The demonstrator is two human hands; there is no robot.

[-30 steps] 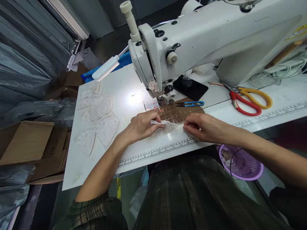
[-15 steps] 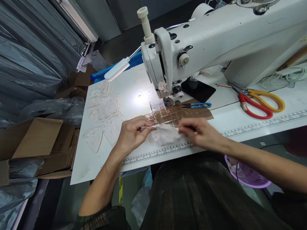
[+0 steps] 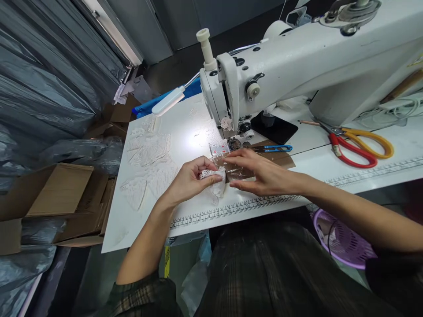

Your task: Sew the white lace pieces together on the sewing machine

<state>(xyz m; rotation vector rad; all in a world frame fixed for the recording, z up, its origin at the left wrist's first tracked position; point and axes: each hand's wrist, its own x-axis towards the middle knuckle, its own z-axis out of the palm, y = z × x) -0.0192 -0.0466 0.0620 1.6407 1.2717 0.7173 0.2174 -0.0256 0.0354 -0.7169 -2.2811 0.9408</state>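
My left hand (image 3: 194, 178) pinches a small piece of white lace fabric (image 3: 217, 184) between thumb and fingers, in front of the sewing machine (image 3: 228, 105). The lace is bunched, and part of it hangs down toward the printed ruler edge. Just right of it, my right hand (image 3: 261, 174) is open, its fingers stretched out and apart from the thumb, close to the fabric. Behind the hands are the machine's needle area and a brown taped plate (image 3: 274, 159). More white lace pieces (image 3: 150, 149) lie flat on the table, left of my left hand.
Blue thread snips (image 3: 272, 149) lie beside the needle area, with a black phone (image 3: 274, 127) behind them. Red and yellow scissors (image 3: 358, 143) rest at the right. Cardboard boxes (image 3: 59, 189) stand left of the table (image 3: 114, 233); a purple basket (image 3: 343, 246) is below it.
The fabric was stretched between both hands; now only my left hand holds it, bunched up. My right hand has let go and opened, moving slightly left. The camera view has shifted a little.
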